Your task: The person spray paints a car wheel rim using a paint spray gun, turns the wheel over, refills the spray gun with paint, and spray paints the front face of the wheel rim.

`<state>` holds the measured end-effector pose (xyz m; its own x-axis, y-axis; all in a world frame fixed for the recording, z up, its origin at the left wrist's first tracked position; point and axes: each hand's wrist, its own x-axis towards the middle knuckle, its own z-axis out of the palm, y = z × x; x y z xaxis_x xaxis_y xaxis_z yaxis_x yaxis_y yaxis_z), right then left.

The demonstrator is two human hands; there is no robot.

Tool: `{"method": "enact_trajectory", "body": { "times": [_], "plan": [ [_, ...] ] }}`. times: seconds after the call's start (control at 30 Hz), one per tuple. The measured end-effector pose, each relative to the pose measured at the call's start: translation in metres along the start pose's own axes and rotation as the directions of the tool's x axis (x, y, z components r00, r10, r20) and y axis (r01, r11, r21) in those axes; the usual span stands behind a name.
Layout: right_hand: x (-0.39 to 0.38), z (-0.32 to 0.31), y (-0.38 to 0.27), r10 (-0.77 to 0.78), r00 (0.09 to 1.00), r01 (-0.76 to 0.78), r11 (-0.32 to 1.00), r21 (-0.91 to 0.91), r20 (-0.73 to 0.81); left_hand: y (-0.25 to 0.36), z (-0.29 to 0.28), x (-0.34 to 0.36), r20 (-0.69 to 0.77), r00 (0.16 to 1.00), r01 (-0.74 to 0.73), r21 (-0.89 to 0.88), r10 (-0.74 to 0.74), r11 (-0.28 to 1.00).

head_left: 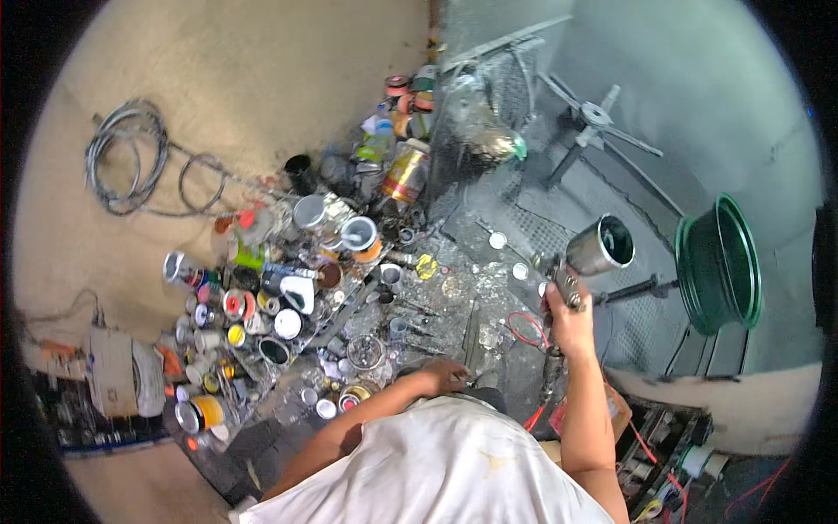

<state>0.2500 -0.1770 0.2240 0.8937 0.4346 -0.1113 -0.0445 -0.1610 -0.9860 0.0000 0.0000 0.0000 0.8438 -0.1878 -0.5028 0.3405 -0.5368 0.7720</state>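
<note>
My right hand [567, 310] grips a metal spray gun [566, 284] with a steel cup [594, 249] on top, dark inside. A dark hose with red tubing [537, 415] hangs below it. To its right, a glossy green wheel rim [716, 262] is mounted upright on a dark spindle arm [633, 291]. My left hand [445, 375] is low by my waist, in front of my dark trousers, its fingers curled; what they hold, if anything, is too small to make out.
A paint-spattered bench [454, 323] is crowded with cans, cups and lids, with more cans [236, 301] piled at left. A coiled hose [127, 157] lies at upper left. A grey booth wall [742, 131] and metal stand [594, 113] are at right. A machine [122, 375] sits lower left.
</note>
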Motion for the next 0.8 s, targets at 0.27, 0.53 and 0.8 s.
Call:
{"method": "enact_trajectory", "body": {
  "times": [0.27, 0.53, 0.8],
  "plan": [
    [0.008, -0.103, -0.093, -0.067, 0.987, 0.063, 0.998, -0.03, -0.145, 0.09, 0.007, 0.074, 0.06, 0.971, -0.235, 0.041, 0.233, 0.971],
    [0.004, -0.099, -0.098, -0.113, 0.99, 0.101, 0.986, -0.129, -0.084, 0.048, -0.017, 0.067, -0.01, 0.988, -0.153, 0.162, 0.156, 0.975],
    [0.022, -0.109, -0.093, -0.045, 0.999, 0.045, 0.999, 0.03, -0.001, 0.071, 0.01, 0.094, 0.211, 0.952, -0.221, -0.03, 0.223, 0.975]
  ]
}}
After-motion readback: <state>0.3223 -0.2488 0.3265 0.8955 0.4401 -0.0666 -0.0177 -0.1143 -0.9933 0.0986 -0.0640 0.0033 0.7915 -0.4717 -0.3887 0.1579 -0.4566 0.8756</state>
